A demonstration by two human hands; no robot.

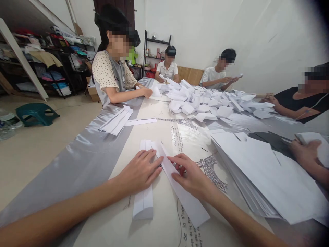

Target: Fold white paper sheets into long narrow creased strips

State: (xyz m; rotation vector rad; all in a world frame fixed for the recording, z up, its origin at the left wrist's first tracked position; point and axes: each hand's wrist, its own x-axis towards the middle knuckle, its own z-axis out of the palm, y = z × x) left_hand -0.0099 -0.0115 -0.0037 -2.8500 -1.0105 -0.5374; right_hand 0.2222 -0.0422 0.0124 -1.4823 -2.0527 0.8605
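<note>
My left hand [141, 168] lies flat with its fingers stretched out over a folded white paper strip [143, 206]. Its fingertips reach the near side of a second paper strip [190, 202], which slants down to the right. At that second strip's right edge is my right hand [191, 173], its thumb and curled fingers gripping the paper. Parts of both strips are hidden beneath my hands. Farther along the table, on the left, a stack of folded strips [117, 120] lies beside a single narrow strip [141, 121].
A large stack of white sheets [267, 175] sits to my right. Beyond it spreads a heap of folded papers [203, 97]. Several people sit around the table [100, 161], some handling paper. A green stool [37, 113] stands on the floor at left.
</note>
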